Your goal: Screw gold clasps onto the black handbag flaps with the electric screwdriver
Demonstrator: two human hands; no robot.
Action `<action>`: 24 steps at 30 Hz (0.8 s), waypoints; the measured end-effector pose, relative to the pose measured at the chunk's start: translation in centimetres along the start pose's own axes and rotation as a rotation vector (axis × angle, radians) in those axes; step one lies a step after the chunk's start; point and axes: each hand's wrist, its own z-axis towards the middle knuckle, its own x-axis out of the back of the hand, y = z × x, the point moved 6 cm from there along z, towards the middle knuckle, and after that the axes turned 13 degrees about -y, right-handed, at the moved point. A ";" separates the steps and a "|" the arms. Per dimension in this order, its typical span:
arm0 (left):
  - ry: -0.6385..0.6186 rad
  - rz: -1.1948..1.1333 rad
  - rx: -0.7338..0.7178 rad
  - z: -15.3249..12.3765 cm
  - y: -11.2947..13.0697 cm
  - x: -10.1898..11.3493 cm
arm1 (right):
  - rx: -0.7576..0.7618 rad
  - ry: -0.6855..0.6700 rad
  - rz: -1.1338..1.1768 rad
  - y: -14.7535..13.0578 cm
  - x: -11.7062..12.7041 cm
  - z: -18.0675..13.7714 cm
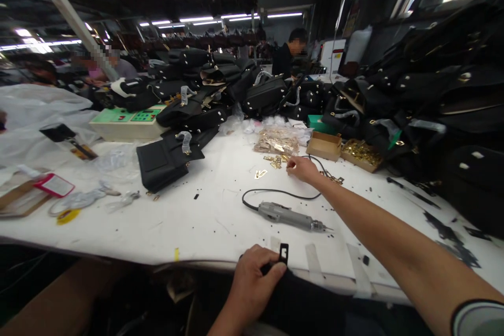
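The right sleeve [481, 320] is greyish with banded edging.

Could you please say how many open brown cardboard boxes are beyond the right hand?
2: one open brown cardboard box beyond the right hand, another to its right, holding gold metal pieces. More may be hidden among the black bags.

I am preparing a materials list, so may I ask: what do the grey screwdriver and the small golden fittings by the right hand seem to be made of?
Grey screwdriver: apparently satin plastic or painted metal body, given its even, soft sheen; the tip seems bare metal, being shinier.
Small golden fittings: probably polished metal, from their bright glints; solid or plated, I cannot tell.
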 end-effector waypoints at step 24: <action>-0.038 -0.108 0.028 -1.4 1.0 -3.0 | 0.153 -0.329 0.960 -3.5 -9.7 -22.8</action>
